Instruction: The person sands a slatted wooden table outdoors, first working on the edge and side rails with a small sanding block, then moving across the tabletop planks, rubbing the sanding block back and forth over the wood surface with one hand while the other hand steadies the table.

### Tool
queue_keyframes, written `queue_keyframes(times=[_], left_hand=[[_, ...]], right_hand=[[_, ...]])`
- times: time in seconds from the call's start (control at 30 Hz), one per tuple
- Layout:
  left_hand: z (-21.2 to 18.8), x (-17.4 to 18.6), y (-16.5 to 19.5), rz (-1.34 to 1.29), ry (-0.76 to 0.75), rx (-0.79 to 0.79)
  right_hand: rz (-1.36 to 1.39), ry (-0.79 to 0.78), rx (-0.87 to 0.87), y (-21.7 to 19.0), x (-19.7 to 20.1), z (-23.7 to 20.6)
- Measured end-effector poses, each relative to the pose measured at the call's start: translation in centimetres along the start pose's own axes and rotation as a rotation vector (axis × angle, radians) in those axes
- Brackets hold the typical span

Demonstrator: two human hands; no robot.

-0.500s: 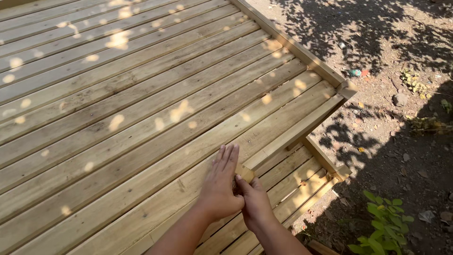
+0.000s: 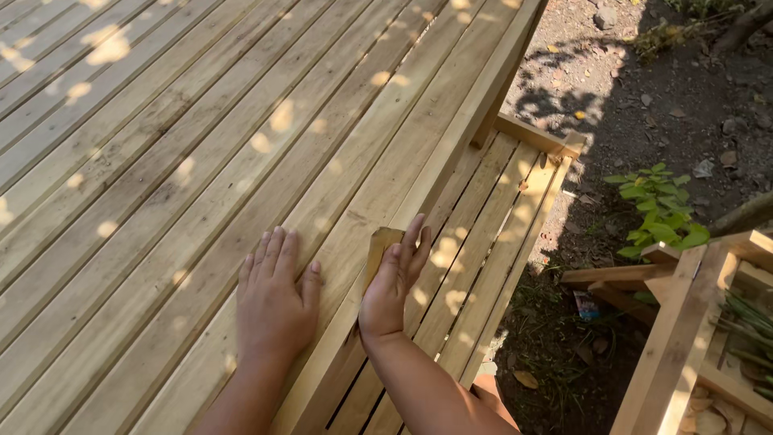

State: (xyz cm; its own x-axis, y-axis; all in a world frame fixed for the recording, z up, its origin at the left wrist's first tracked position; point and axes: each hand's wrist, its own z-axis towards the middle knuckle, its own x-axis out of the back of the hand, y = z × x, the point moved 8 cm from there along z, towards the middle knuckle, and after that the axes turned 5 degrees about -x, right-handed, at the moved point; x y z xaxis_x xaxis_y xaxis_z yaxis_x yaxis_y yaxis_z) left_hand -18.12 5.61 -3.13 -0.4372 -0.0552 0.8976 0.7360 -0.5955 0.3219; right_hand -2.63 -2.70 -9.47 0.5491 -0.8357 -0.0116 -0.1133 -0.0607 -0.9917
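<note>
The left hand point(image 2: 274, 294) lies flat and open, palm down, on the wooden deck point(image 2: 201, 145) near its edge board. The right hand point(image 2: 392, 282) presses a tan sanding pad point(image 2: 378, 246) against that edge, fingers extended over it, above the lower step point(image 2: 483, 217).

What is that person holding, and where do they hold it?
The right hand presses a small tan sanding pad by its flat face against the wooden deck's edge. The left hand holds nothing.

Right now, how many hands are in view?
2. The left hand lies flat on the deck boards; the right hand presses a tan sanding piece against the deck's edge. None hidden, seemingly.
</note>
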Motion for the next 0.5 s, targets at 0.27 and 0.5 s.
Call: queue_keyframes(times=[0.27,0.5], left_hand=[[0.5,0.3,1.8,-0.041,-0.024,-0.036],[0.6,-0.3,2.3,-0.01,-0.078,-0.037]], right_hand=[[0.332,-0.028,-0.059,4.2,-2.2,-15.4],[0.335,0.006,-0.047,2.0,1.3,0.9]])
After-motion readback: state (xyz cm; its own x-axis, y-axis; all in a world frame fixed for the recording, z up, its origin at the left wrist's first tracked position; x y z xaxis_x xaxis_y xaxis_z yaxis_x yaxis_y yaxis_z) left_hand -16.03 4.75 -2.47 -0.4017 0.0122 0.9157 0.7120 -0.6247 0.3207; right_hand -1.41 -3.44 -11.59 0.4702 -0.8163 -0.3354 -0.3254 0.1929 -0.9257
